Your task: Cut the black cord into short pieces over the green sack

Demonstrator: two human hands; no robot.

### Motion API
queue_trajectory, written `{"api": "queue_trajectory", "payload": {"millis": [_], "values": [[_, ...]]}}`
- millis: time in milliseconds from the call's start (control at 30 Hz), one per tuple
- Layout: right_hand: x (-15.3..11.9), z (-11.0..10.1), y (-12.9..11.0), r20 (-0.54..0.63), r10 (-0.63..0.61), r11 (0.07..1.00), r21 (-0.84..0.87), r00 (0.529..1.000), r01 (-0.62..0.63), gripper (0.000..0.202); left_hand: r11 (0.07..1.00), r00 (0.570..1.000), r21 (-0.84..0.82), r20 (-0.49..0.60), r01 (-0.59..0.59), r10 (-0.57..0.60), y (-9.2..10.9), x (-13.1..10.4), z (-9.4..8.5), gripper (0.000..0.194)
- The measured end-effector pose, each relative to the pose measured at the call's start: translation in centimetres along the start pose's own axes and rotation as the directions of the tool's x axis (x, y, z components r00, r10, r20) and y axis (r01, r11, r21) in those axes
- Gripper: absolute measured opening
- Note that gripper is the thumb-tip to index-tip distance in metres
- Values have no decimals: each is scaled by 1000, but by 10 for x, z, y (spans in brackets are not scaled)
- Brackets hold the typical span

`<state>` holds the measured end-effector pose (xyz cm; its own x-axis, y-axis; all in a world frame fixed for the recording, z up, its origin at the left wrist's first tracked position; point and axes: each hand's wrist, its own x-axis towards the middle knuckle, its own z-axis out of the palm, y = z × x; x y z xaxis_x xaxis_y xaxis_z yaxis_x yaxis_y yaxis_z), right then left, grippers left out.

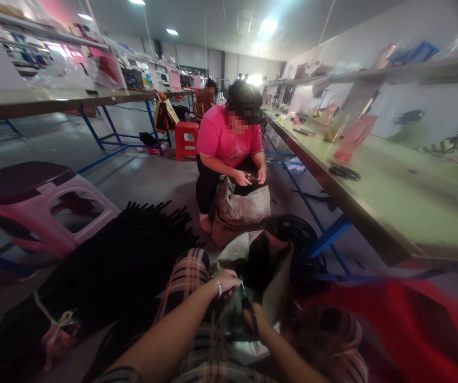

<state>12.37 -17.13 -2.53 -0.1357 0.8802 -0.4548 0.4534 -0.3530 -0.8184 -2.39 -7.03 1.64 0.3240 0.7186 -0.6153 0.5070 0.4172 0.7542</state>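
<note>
Head view shows the scissors (248, 305) over the near side of the open sack (234, 255), gripped by the handles in the right hand (262, 321), with the blade tip just beside the fingertips of the left hand (229, 281). Above the sack's left edge, that left hand has curled fingers, though I cannot tell whether they pinch anything; black strips (133, 255) lie heaped left of the sack.

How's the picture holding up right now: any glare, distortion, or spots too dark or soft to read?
Head view, top: ceiling light glaring; head view, right: workbench stretched and smeared; head view, lower left: black strips merging into darkness; head view, centre: bag nearly black inside, black-handled tool in the right hand soft-edged.
</note>
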Motion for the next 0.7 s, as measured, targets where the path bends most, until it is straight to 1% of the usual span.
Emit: {"api": "queue_trajectory", "payload": {"millis": [67, 167, 267, 367, 467, 533, 567, 633, 667, 700], "values": [[0, 1, 1, -23, -7, 1000, -9, 1000, 6, 20, 1000, 1000, 1, 6, 13, -13, 0, 1, 0, 18], [-1, 1, -1, -40, 25, 1000, -5, 999, -25, 17, 999, 998, -10, 49, 41, -40, -1, -1, -3, 22], [-1, 0, -6, -60, 37, 999, -8, 997, -38, 14, 997, 991, -44, 120, 61, -55, -3, -8, -8, 19], [0, 0, -7, -78, 33, 999, -33, 996, -36, 12, 997, 987, -54, 154, 62, -53, -6, -16, -14, 15], [1, 2, -2, -80, 39, 999, -20, 996, -40, 14, 997, 984, 24, 165, 68, -71, -3, -27, -20, 14], [1, 3, -1, -92, 59, 998, 13, 994, -58, 15, 994, 982, 87, 170, 67, -81, 3, -34, -25, 14], [1, 3, -1, -97, 59, 998, 40, 994, -55, 15, 991, 984, 121, 162, 58, -77, 8, -38, -28, 13], [-1, 2, -5, -105, 23, 994, 111, 994, -12, 18, 975, 989, 220, 139, 23, -55, 20, -47, -35, 11], [-3, 1, -8, -109, -5, 987, 157, 994, 22, 19, 956, 993, 292, 111, -3, -31, 28, -51, -39, 11], [-5, 0, -12, -107, -34, 975, 214, 994, 57, 21, 923, 997, 382, 75, -44, 16, 36, -55, -42, 13]]}}
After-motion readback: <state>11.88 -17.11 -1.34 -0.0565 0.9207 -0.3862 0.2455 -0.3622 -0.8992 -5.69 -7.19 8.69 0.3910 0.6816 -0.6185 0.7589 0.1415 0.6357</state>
